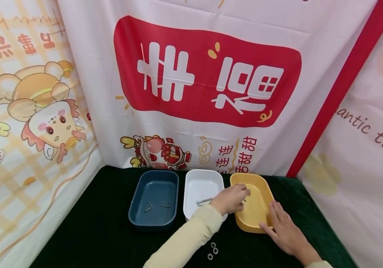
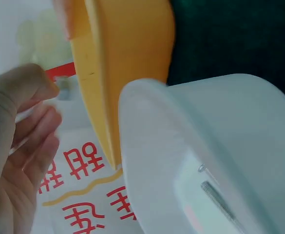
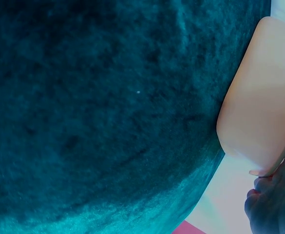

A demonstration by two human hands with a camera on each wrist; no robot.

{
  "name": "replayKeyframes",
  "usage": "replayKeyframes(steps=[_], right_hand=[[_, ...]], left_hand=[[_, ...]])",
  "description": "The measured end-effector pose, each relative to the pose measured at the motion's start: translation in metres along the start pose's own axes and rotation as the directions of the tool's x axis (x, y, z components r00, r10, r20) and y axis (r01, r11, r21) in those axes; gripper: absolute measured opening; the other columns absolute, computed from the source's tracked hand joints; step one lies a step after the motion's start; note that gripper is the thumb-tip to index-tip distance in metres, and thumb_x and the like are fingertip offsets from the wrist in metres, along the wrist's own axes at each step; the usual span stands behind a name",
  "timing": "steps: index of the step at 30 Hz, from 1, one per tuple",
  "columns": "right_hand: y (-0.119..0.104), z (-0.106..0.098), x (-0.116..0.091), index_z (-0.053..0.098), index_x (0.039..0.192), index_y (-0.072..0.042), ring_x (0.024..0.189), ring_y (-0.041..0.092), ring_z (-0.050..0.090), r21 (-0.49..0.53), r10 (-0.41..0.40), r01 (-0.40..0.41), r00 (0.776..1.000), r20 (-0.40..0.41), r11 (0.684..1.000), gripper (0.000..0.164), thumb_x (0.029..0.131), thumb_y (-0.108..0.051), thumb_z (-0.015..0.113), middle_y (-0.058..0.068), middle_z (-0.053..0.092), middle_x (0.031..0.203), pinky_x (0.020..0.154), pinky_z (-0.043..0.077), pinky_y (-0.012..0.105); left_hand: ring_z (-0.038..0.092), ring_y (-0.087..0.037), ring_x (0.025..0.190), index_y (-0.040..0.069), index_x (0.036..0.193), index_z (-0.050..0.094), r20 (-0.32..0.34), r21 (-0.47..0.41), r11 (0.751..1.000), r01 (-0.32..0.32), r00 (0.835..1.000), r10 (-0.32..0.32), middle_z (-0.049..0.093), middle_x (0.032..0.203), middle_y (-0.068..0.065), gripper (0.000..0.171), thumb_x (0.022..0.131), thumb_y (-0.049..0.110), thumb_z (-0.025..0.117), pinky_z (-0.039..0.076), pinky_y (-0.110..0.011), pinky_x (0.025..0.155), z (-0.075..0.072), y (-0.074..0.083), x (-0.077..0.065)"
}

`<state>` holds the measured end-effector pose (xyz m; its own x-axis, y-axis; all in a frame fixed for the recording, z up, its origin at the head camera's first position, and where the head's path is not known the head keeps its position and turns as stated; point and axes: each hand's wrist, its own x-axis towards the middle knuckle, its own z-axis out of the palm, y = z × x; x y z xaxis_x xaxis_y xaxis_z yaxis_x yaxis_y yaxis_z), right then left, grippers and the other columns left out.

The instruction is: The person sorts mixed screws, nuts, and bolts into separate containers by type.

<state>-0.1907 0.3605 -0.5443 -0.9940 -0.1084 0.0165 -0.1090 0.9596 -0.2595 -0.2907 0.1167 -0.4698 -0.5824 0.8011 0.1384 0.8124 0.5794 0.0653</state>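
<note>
My left hand (image 1: 230, 198) reaches over the left rim of a yellow box (image 1: 256, 220). It pinches a small metal nut (image 1: 243, 202) at the thumb tip; in the left wrist view the nut (image 2: 63, 91) is a grey blur by the thumb, with the other fingers curled. My right hand (image 1: 287, 231) rests with straight fingers against the right side of the yellow box, its thumb at the near rim. Under my left forearm, a white box (image 1: 203, 174) is partly covered; metal bolts (image 1: 205, 201) lie in it.
A dark blue box (image 1: 152, 222) at the left holds several thin screws (image 1: 149, 204). Several loose nuts (image 1: 215, 251) lie on the dark green cloth (image 1: 111, 230) in front of the boxes. Printed fabric hangs (image 1: 208, 74) close behind them.
</note>
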Motion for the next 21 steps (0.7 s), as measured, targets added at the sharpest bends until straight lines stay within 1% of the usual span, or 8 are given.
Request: replayKeyframes(steps=[2, 3, 4, 6, 10, 14, 17, 21], right_hand=[[0.0, -0.001, 0.001, 0.015, 0.169, -0.002, 0.161, 0.05, 0.015, 0.0, -0.002, 0.002, 1.0, 0.004, 1.0, 0.099, 0.103, -0.071, 0.042, 0.021, 0.013, 0.177, 0.127, 0.021, 0.07], [0.0, -0.001, 0.001, 0.015, 0.168, -0.002, 0.161, 0.05, 0.014, -0.001, -0.003, 0.003, 1.0, 0.006, 1.0, 0.099, 0.104, -0.071, 0.042, 0.021, 0.012, 0.177, 0.127, 0.021, 0.07], [0.001, -0.001, 0.001, 0.015, 0.168, -0.002, 0.161, 0.05, 0.015, -0.005, -0.004, 0.004, 1.0, 0.006, 1.0, 0.099, 0.104, -0.071, 0.042, 0.021, 0.013, 0.177, 0.127, 0.021, 0.07], [0.001, -0.003, 0.001, 0.016, 0.168, -0.001, 0.161, 0.05, 0.015, -0.009, -0.006, 0.006, 1.0, 0.003, 1.0, 0.099, 0.104, -0.071, 0.042, 0.021, 0.013, 0.177, 0.127, 0.021, 0.07], [0.0, -0.002, 0.001, 0.016, 0.168, -0.001, 0.161, 0.049, 0.015, -0.011, -0.001, 0.001, 1.0, -0.003, 1.0, 0.099, 0.103, -0.071, 0.044, 0.021, 0.013, 0.177, 0.127, 0.022, 0.07], [0.0, -0.001, 0.002, 0.016, 0.168, 0.0, 0.161, 0.049, 0.014, -0.005, 0.003, -0.003, 1.0, 0.008, 1.0, 0.1, 0.103, -0.071, 0.043, 0.022, 0.013, 0.177, 0.127, 0.02, 0.071], [0.0, -0.001, 0.001, 0.016, 0.168, 0.0, 0.161, 0.05, 0.014, -0.009, 0.007, -0.007, 1.0, 0.014, 1.0, 0.101, 0.103, -0.072, 0.043, 0.023, 0.013, 0.177, 0.127, 0.021, 0.071], [0.0, -0.001, 0.001, 0.015, 0.168, 0.0, 0.16, 0.05, 0.015, -0.011, 0.013, -0.013, 1.0, 0.017, 1.0, 0.102, 0.103, -0.072, 0.043, 0.023, 0.012, 0.177, 0.127, 0.021, 0.07]], left_hand=[[0.063, -0.01, 0.121, 0.016, 0.14, 0.064, -0.014, -0.008, 0.999, 0.04, 0.999, -0.04, 0.063, 0.137, 0.001, 0.051, 0.092, 0.022, 0.08, 0.055, -0.02, 0.099, 0.003, -0.001, -0.001], [0.062, -0.011, 0.125, 0.015, 0.144, 0.061, -0.018, -0.007, 0.998, 0.055, 0.998, -0.055, 0.061, 0.141, 0.001, 0.056, 0.092, 0.023, 0.08, 0.054, -0.021, 0.102, 0.004, -0.001, -0.002], [0.061, -0.011, 0.126, 0.015, 0.146, 0.059, -0.02, -0.006, 0.998, 0.064, 0.998, -0.064, 0.06, 0.142, 0.0, 0.058, 0.092, 0.025, 0.079, 0.054, -0.022, 0.102, 0.003, -0.002, -0.004], [0.061, -0.011, 0.122, 0.014, 0.144, 0.06, -0.033, -0.025, 0.997, 0.07, 0.997, -0.071, 0.061, 0.138, 0.0, 0.058, 0.091, 0.026, 0.08, 0.055, -0.022, 0.098, 0.0, -0.005, -0.008], [0.061, -0.012, 0.111, 0.015, 0.137, 0.064, -0.063, -0.041, 0.998, 0.044, 0.997, -0.047, 0.064, 0.129, 0.0, 0.05, 0.091, 0.027, 0.079, 0.056, -0.023, 0.089, -0.01, -0.015, -0.025], [0.063, -0.015, 0.119, 0.015, 0.14, 0.062, -0.073, -0.031, 0.999, 0.017, 0.997, -0.019, 0.064, 0.137, -0.001, 0.053, 0.092, 0.027, 0.079, 0.058, -0.026, 0.097, -0.019, -0.022, -0.044], [0.062, -0.015, 0.125, 0.014, 0.145, 0.059, -0.054, -0.026, 1.0, 0.012, 0.998, -0.013, 0.062, 0.142, -0.002, 0.059, 0.092, 0.027, 0.079, 0.056, -0.027, 0.103, -0.025, -0.025, -0.059], [0.061, -0.014, 0.129, 0.013, 0.146, 0.059, -0.017, -0.035, 0.999, 0.012, 1.0, -0.012, 0.063, 0.142, -0.002, 0.059, 0.092, 0.029, 0.08, 0.055, -0.027, 0.107, -0.035, -0.025, -0.076]])
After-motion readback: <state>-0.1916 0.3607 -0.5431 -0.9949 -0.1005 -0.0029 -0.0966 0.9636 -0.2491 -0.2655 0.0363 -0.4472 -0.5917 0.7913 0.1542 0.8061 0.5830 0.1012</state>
